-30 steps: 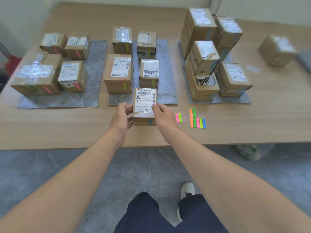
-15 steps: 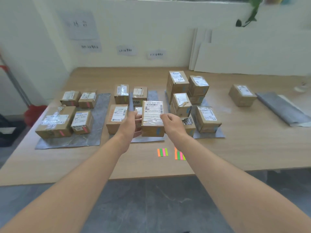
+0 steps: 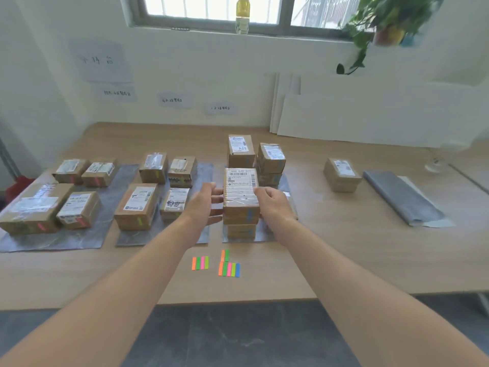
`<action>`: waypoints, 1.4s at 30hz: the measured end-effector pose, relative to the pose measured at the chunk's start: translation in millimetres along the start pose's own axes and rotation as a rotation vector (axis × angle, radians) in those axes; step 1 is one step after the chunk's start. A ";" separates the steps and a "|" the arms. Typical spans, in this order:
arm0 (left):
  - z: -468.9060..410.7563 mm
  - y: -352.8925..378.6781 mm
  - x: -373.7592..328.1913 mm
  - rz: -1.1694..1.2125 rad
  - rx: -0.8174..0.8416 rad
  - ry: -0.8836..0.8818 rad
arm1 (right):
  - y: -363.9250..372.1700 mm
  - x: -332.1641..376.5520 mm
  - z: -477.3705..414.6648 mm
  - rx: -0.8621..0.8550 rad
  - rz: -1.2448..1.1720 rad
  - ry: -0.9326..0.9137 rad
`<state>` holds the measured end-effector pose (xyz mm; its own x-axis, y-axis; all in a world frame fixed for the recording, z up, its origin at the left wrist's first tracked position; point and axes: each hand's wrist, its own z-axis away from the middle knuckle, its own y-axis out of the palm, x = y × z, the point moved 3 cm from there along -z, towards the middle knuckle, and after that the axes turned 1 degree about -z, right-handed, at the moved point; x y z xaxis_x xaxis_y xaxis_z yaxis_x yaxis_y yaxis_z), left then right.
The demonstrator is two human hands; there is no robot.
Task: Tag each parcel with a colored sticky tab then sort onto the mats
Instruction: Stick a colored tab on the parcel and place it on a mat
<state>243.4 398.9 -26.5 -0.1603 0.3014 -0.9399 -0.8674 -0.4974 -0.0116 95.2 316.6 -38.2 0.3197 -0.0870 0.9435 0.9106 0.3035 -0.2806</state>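
Observation:
A small brown parcel (image 3: 240, 197) with a white label and a blue tab on its front is held between both hands above the right mat (image 3: 285, 184). My left hand (image 3: 205, 203) grips its left side and my right hand (image 3: 272, 203) grips its right side. It sits over the front stack of blue-tagged parcels (image 3: 240, 231), whether touching I cannot tell. Loose colored sticky tabs (image 3: 229, 266) lie on the wooden table (image 3: 344, 255) in front. The left mat (image 3: 111, 197) carries pink-tagged parcels and the middle mat (image 3: 203, 172) green-tagged ones.
One more parcel (image 3: 342, 174) stands alone on the table to the right, beside a folded grey mat (image 3: 402, 197). White boards (image 3: 370, 112) lean on the back wall. A second strip of tabs (image 3: 200, 262) lies near the table's front edge.
Both hands have lifted the parcel from the table's front edge and carried it right and away, over the right mat's stack. The view has tilted upward.

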 end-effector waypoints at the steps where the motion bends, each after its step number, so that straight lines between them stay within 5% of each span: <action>1: -0.9 12.0 -0.5 0.004 0.006 -0.006 | -11.3 -2.8 -3.9 -0.002 0.006 -0.003; 24: -168.8 147.2 17.6 -0.165 0.238 -0.212 | -93.4 -90.3 -161.9 -0.194 0.008 0.234; 42: -229.6 215.3 81.1 -0.130 0.051 -0.318 | -103.7 -170.6 -260.1 0.058 0.026 0.333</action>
<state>151.8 129.5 -183.5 -0.1786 0.6019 -0.7783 -0.9116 -0.3990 -0.0993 14.3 53.2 -216.0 0.4191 -0.3811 0.8241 0.8877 0.3625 -0.2838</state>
